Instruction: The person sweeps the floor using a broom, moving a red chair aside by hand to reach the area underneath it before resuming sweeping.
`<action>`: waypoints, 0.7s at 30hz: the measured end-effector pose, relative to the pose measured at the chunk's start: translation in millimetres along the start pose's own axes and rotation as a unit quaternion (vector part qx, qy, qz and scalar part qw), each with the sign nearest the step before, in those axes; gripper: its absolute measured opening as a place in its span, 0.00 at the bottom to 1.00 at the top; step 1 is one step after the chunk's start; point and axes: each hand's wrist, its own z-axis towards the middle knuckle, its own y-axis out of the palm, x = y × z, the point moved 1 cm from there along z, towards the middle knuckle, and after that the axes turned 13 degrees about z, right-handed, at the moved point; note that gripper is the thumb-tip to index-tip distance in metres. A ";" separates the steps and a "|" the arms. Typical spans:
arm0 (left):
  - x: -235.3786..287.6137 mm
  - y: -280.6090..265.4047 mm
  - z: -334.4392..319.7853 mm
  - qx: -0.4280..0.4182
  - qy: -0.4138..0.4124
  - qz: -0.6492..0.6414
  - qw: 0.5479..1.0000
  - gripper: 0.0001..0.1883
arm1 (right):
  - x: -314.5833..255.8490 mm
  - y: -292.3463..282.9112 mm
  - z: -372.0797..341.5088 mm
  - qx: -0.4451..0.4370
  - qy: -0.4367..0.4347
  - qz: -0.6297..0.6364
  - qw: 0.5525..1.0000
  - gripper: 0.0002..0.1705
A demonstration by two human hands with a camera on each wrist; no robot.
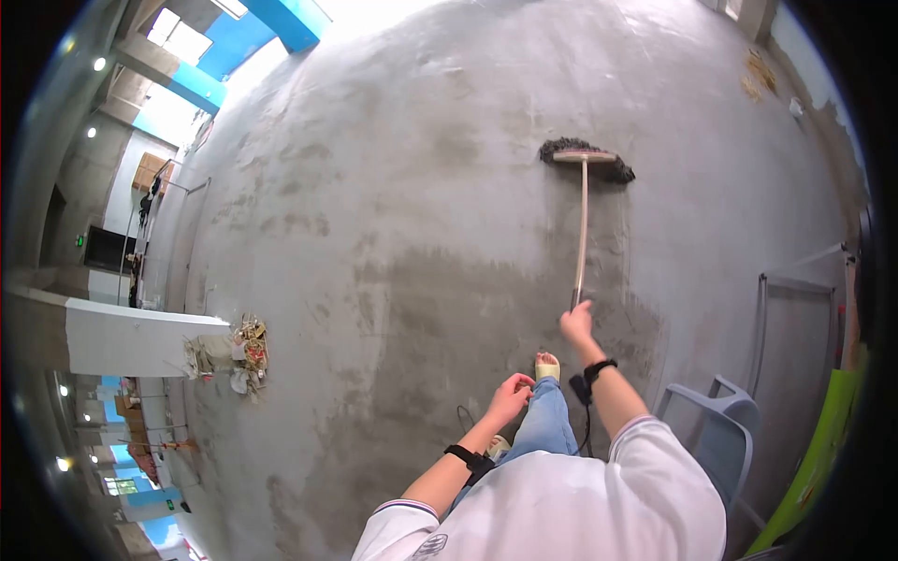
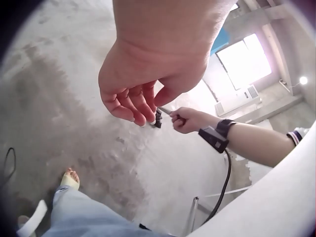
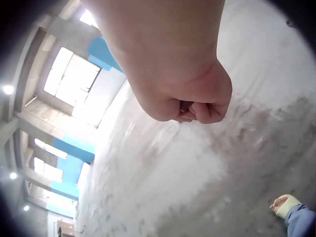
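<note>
A mop (image 1: 584, 215) with a long pale handle and a wide dark fringed head (image 1: 589, 154) reaches out ahead over the concrete floor (image 1: 449, 168). My right hand (image 1: 577, 323) grips the near end of its handle, fingers curled round it; in the right wrist view the fist (image 3: 197, 101) hides most of the grip. Beside the thigh hangs my left hand (image 1: 510, 397), its fingers loosely bent around nothing, as the left wrist view of that hand (image 2: 143, 79) also shows. Darker, damp-looking floor (image 1: 449, 309) spreads between the mop head and the feet.
A grey plastic chair (image 1: 720, 421) stands close on the right, with a metal frame (image 1: 795, 290) behind it. A debris pile (image 1: 245, 355) lies at the left by a white pillar (image 1: 140, 337). More straw-like scraps (image 1: 760, 75) lie far right. One sandaled foot (image 1: 547, 366) is forward.
</note>
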 end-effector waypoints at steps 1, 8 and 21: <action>-1.2 0.0 0.7 -0.009 0.014 -0.013 1.000 0.10 | -2.1 9.8 -23.1 -0.011 0.000 0.023 1.000 0.25; -46.8 -9.2 -26.2 -0.045 -0.109 -0.145 0.982 0.22 | 39.7 36.1 -155.7 -0.185 0.187 0.235 0.935 0.49; -117.3 7.5 -132.7 -0.207 -0.176 -0.257 0.928 0.08 | 95.7 -19.5 -318.9 -0.427 0.146 0.048 0.891 0.31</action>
